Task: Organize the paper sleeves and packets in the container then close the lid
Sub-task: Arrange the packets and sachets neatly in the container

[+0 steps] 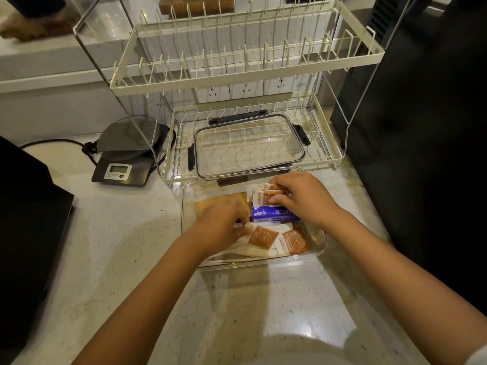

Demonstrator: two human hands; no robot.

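Sorting is midway: the clear container (189, 206) sits open on the worktop (118, 246); the right hand (303, 198) pinches brown packets (266, 196), the left hand (224, 225) presses on white paper sleeves (253, 248); two loose packets (279, 239) remain; the lid (247, 146) waits on the rack (324, 146).

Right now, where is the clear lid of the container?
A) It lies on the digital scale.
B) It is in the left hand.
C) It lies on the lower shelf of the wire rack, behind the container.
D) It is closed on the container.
C: the clear lid rests on the wire rack's lower shelf, behind the open container, where both hands handle packets.
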